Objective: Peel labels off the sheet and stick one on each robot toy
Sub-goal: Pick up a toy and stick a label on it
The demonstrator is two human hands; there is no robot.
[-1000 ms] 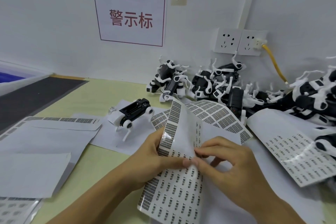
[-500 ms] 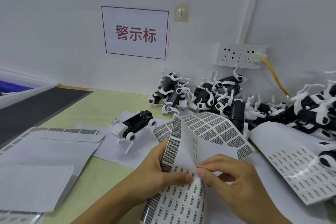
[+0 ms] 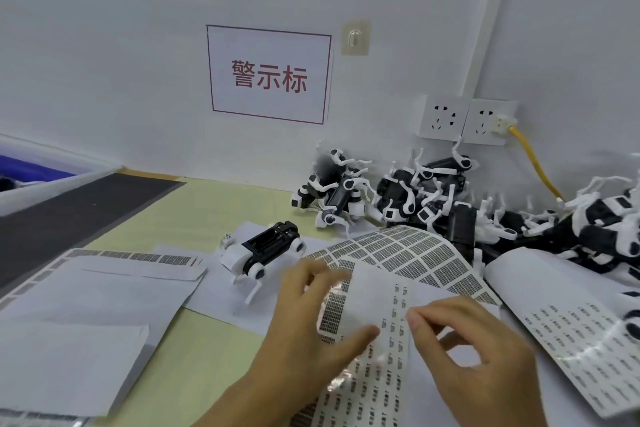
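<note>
Both hands on curled label sheet [image 3: 377, 302] — left hand [image 3: 308, 326] gripping, right hand [image 3: 474, 354] pinching; toy [image 3: 261, 251] just beyond.

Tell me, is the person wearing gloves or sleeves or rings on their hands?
No gloves. The left hand and the right hand are both bare, and both forearms are bare right down to the picture's bottom edge, so no sleeve shows. No ring, watch or bracelet shows on either one. The fingernails look short and plain, though the left hand is a bit blurred.
</note>
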